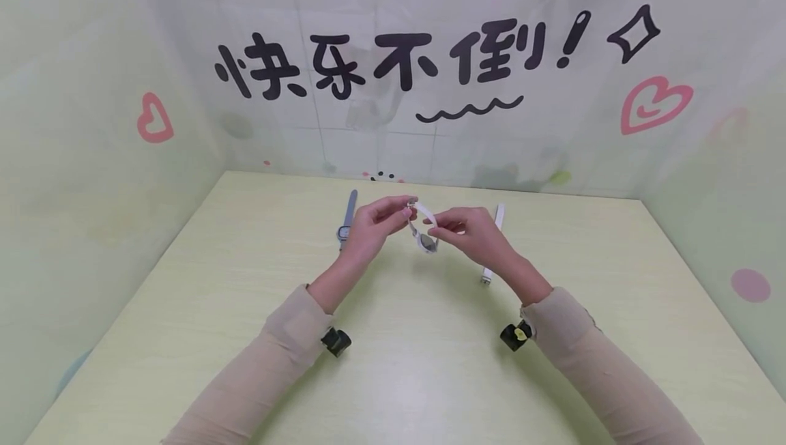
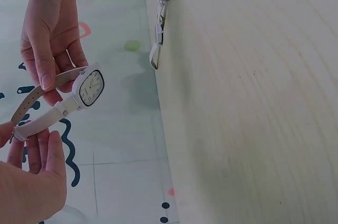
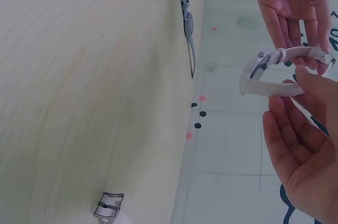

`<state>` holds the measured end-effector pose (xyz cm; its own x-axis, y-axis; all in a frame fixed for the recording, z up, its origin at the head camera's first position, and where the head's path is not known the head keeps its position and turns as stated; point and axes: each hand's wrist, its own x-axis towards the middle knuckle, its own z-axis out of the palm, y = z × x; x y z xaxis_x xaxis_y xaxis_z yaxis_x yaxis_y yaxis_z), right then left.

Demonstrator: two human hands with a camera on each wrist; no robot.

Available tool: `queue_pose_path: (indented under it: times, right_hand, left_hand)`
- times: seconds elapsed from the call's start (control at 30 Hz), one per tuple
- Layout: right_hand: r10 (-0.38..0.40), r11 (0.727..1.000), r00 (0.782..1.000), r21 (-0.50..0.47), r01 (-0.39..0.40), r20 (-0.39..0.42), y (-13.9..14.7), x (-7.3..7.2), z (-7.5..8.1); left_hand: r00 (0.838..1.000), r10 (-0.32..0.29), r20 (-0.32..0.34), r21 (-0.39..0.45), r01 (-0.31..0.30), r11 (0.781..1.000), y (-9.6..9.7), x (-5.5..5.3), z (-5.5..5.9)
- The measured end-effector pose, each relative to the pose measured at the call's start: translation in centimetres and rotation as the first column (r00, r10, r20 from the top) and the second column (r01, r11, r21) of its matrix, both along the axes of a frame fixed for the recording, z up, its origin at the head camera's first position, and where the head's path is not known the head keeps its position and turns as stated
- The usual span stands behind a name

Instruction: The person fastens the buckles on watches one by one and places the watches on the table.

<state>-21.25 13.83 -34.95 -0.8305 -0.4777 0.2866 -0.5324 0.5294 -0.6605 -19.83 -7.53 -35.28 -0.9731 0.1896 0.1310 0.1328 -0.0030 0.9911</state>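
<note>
A white wristwatch point(image 1: 428, 243) with a squarish dial is held up above the table by both hands, its strap bent into a loop. My left hand point(image 1: 371, 225) pinches the buckle end of the strap between thumb and fingers. The other strap half, with its row of holes, is gripped by my right hand point(image 1: 477, 235), thumb on its inner side. In the left wrist view the pale watch face point(image 2: 91, 87) is turned toward the camera. Seen from the right wrist, the strap point(image 3: 272, 87) passes between the right thumb and fingers, and the buckle sits at the left fingertips.
A blue-grey watch point(image 1: 349, 211) lies on the table point(image 1: 393, 363) beside the left hand. Another white strap watch point(image 1: 487, 275) lies partly behind the right hand, its metal buckle point(image 3: 109, 205) facing the near side. Printed curtain walls point(image 1: 393, 145) enclose the table's back and sides.
</note>
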Motion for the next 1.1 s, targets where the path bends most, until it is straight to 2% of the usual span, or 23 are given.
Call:
queue_pose_path:
  times: [0.47,0.7,1.1]
  right_hand:
    - [0.0,1.0,1.0,0.012,0.0,0.006,0.08,0.0,0.12]
    - [0.004,1.0,1.0,0.008,-0.004,0.009,0.05,0.05,0.1]
    - [-0.011,1.0,1.0,0.026,0.01,0.028,0.18,0.1,-0.18]
  left_hand:
    - [1.0,-0.026,-0.003,-0.049,0.026,0.998,0.19,0.04,0.0]
    - [0.999,-0.033,0.015,-0.04,0.033,0.999,0.29,0.18,0.01]
    - [0.998,-0.057,-0.002,-0.056,0.057,0.997,0.53,0.32,-0.11]
